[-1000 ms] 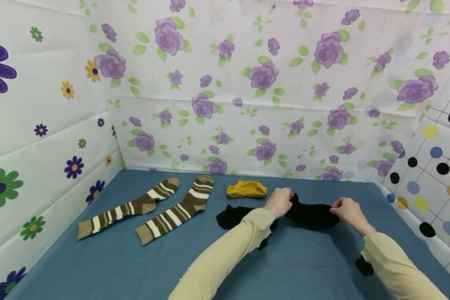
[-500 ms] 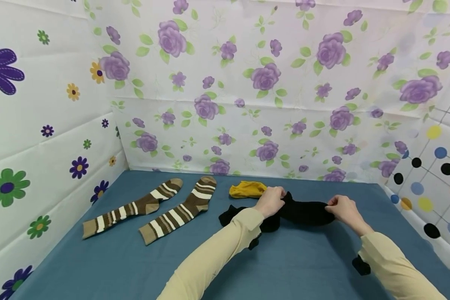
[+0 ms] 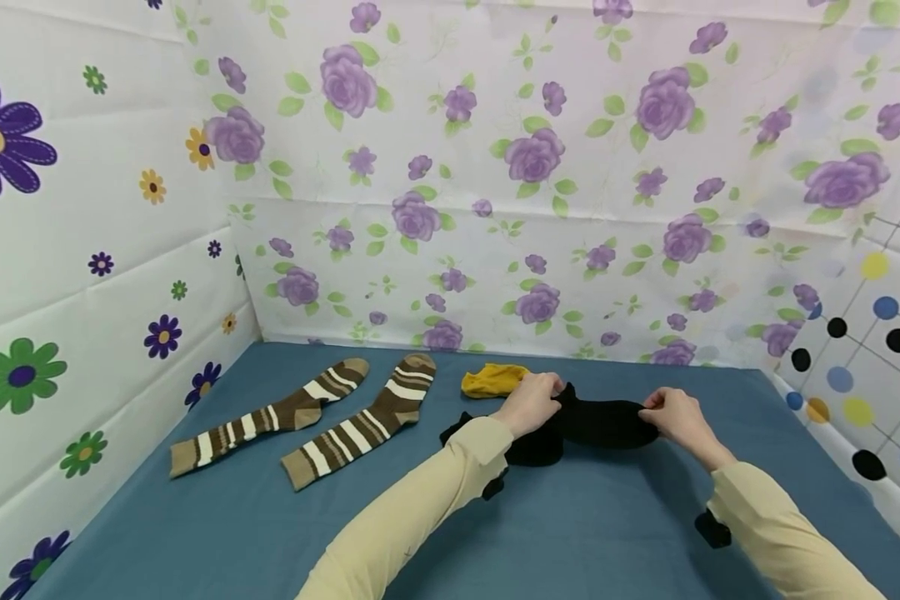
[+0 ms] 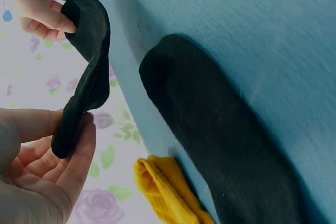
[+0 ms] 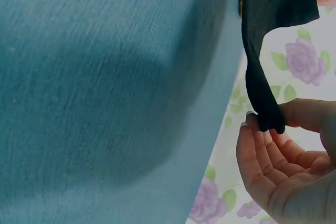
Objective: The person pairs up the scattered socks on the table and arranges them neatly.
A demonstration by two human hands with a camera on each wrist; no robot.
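extends beige sleeves (image 3: 412,525) forward over the table (image 3: 585,542), slanted inward. pinches a black sock (image 3: 607,424) by its two ends between thumb and fingers of the left hand (image 3: 528,406) and right hand (image 3: 678,421), holding it raised. has another black sock (image 4: 223,124) below, on the table near a yellow sock (image 3: 492,381).

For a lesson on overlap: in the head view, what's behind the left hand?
Part of the yellow sock shows; the left hand covers the rest, which cannot be seen.
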